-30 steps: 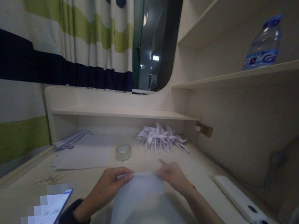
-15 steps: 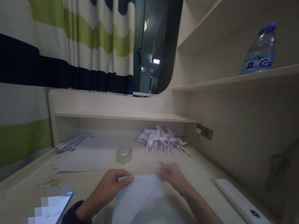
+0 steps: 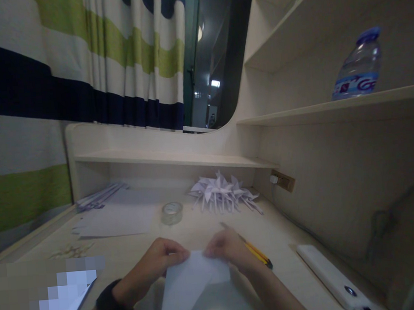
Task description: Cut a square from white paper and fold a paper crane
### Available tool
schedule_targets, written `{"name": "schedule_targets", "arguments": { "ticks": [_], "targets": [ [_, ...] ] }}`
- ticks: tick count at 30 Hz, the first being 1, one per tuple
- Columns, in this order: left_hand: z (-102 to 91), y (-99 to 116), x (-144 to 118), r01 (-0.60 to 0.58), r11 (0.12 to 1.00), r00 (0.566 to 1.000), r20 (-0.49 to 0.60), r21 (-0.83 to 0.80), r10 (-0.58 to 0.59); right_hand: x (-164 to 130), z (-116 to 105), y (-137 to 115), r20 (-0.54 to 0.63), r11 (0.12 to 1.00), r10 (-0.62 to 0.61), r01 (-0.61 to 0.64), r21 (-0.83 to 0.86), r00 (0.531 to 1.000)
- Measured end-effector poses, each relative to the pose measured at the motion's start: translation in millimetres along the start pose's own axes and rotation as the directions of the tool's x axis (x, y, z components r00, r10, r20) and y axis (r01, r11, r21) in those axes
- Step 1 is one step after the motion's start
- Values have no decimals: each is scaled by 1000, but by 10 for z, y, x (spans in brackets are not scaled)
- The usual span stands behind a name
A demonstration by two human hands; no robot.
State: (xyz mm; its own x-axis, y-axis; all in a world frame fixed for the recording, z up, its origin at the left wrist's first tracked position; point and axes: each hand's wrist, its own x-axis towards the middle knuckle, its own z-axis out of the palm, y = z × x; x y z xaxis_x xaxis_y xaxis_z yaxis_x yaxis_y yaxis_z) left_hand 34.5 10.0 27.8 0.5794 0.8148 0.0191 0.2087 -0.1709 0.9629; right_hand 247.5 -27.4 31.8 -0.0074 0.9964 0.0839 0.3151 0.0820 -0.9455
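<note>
A folded sheet of white paper [image 3: 188,285] lies on the desk in front of me, with a diagonal edge showing across it. My left hand [image 3: 166,254] pinches its top edge near the left corner. A little to the right, my right hand [image 3: 228,249] pinches the same edge between thumb and fingers. Partly hidden behind the right hand is a yellow and black utility knife [image 3: 258,252], its thin tip poking out beyond the knuckles. Past the hands stands a roll of clear tape [image 3: 172,213].
Several white paper pinwheels [image 3: 219,192] are heaped at the back. Paper sheets [image 3: 121,219] and rolled paper strips [image 3: 101,197] lie back left. A phone [image 3: 70,304], partly pixelated, is at left. A long white device [image 3: 327,277] lies right; a bottle [image 3: 359,66] stands on a shelf.
My right hand has slid left along the paper's top edge, closer to my left hand. The paper and both hands sit slightly lower. More of the utility knife shows.
</note>
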Motion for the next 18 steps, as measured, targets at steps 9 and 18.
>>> {"name": "schedule_targets", "arguments": {
  "ticks": [9,18],
  "targets": [
    [-57,-43,18,60,997,998,-19,-50,-61,0,-75,74,-3,996,61,-61,72,998],
    [-222,-59,7,28,996,999,-42,-79,-31,64,-390,191,-34,986,102,-96,138,994]
  ]
}}
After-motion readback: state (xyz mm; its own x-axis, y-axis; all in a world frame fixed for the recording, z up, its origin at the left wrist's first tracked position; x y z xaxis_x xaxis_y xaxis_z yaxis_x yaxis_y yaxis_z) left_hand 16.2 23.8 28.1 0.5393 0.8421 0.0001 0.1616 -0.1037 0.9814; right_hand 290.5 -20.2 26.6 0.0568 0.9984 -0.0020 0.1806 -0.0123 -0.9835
